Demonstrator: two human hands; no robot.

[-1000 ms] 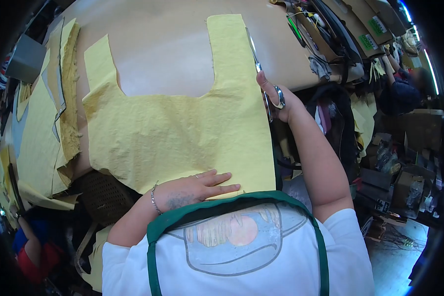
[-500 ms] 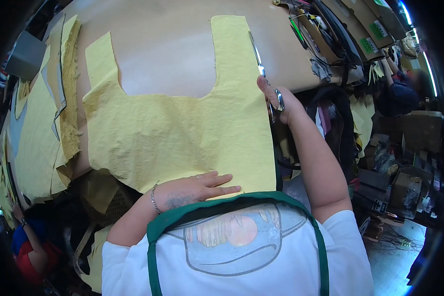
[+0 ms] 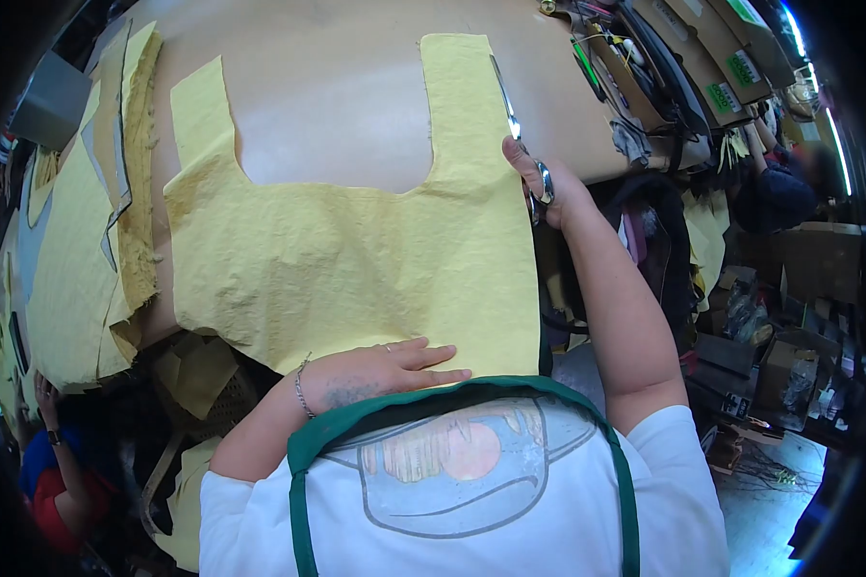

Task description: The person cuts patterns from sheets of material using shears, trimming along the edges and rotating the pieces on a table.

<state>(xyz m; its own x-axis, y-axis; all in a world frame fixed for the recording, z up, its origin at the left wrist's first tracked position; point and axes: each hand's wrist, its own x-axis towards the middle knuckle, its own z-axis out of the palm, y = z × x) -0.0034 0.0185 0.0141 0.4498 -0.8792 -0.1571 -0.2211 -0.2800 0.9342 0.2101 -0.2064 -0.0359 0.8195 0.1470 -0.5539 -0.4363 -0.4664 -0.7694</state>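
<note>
The table point(image 3: 332, 106) is lying beneath the yellow cloth point(image 3: 356, 255), whose near edge is meeting the green apron point(image 3: 303, 505). Layered fabric point(image 3: 82, 255) is resting left of the cloth. Upon the cloth's near edge, the left hand point(image 3: 385, 369) is lying open, palm down. Along its right edge, the right hand point(image 3: 555, 197) is gripping the scissors point(image 3: 513, 120) by the handles, the tips pointing away.

Scissors point(image 3: 515, 126): one pair
Yellow piece, centre point(image 3: 356, 255): one
Green labels point(image 3: 743, 67): three, upper right
Bracelet point(image 3: 300, 389): one
Other people point(image 3: 70, 502): two, lower left, upper right
</note>
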